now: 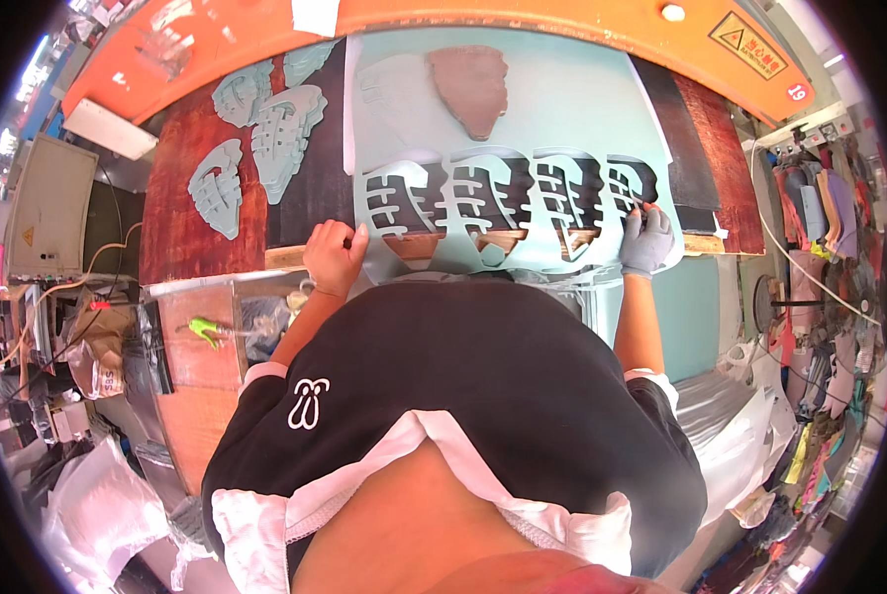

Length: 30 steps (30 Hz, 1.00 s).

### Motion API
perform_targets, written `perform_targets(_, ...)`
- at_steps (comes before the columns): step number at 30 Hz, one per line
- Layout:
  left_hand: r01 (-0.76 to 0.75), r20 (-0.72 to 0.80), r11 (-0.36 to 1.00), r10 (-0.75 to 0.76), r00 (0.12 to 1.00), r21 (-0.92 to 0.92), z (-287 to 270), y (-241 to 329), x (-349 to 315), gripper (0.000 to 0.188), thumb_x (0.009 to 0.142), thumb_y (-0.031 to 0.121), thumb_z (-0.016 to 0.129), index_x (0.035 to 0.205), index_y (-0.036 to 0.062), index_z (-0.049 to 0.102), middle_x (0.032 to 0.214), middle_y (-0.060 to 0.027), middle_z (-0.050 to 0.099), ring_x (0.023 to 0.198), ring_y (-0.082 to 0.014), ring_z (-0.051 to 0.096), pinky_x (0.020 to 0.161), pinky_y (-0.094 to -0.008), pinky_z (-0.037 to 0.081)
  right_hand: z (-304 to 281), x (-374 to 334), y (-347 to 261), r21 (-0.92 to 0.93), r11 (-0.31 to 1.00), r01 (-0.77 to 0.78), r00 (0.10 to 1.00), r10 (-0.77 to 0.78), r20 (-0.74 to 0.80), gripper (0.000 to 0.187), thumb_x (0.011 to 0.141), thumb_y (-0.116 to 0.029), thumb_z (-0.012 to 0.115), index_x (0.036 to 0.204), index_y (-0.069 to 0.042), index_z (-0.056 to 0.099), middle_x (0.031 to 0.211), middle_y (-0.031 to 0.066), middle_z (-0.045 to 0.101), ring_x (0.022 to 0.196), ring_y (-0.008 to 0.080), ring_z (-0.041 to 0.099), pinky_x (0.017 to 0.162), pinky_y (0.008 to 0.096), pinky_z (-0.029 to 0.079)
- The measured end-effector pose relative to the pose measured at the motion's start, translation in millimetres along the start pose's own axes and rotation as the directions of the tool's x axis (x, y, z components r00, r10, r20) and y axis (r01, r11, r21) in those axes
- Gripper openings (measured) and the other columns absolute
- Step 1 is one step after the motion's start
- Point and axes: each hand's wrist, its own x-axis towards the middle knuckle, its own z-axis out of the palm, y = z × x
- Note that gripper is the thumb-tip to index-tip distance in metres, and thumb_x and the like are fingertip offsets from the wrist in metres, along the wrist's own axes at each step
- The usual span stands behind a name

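A pale blue-green sheet (394, 119) lies on the cutting board, with a row of several shoe-upper-shaped cutouts along its near edge. My right hand (647, 241), in a grey glove with bare fingertips, pinches the sheet beside the rightmost cutout. At the sheet's near left corner is my bare left hand (335, 255), its fingers curled closed; what they hold, if anything, is hidden. A brown block with wavy sides (471, 91), perhaps a cutting die, rests on the uncut far part of the sheet. Cut blue-green pieces (283, 144) lie stacked on the left.
An orange machine beam (562, 22) with a warning label spans the far side. Dark red boards (181, 208) flank the black cutting surface (310, 213). A green-handled tool (204, 330) lies at the near left. Plastic bags (107, 500) and hanging coloured material (830, 208) stand at the sides.
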Motion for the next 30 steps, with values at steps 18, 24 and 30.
perform_targets(18,0.157,-0.214,0.975,-0.122,0.969,0.156,34.7,-22.1,-17.8,0.038,0.086,0.034,0.055,0.061,0.0071,0.049,0.064,-0.0133,0.053,0.065,-0.0340,0.053,0.057,-0.0470,0.042,-44.7,138.0,75.4,0.847,0.519,-0.111,0.992,0.116,0.058,0.031,0.091,-0.025,0.045,0.088,0.004,0.057,0.075,0.0101,0.056,0.071,0.0206,0.050,0.067,0.0336,0.041)
perform_targets(24,0.184,-0.195,0.964,-0.147,0.970,0.193,36.8,-23.1,-9.9,0.031,0.086,0.027,0.054,0.063,0.0070,0.046,0.063,-0.0138,0.050,0.064,-0.0346,0.052,0.054,-0.0448,0.042,22.8,78.5,133.3,0.158,0.986,0.048,0.976,-0.080,0.200,0.026,0.084,-0.026,0.049,0.091,-0.005,0.063,0.091,0.0184,0.062,0.086,0.0371,0.058,0.077,0.0467,0.045)
perform_targets(30,0.294,-0.151,0.944,-0.272,0.950,0.150,30.7,-19.9,-1.2,0.035,0.085,0.030,0.053,0.061,0.0062,0.046,0.064,-0.0138,0.052,0.064,-0.0353,0.053,0.055,-0.0457,0.041,34.7,90.4,127.6,0.192,0.977,0.099,0.985,-0.124,0.124,0.032,0.083,-0.029,0.051,0.069,-0.004,0.064,0.070,0.0184,0.061,0.068,0.0368,0.059,0.066,0.0472,0.047)
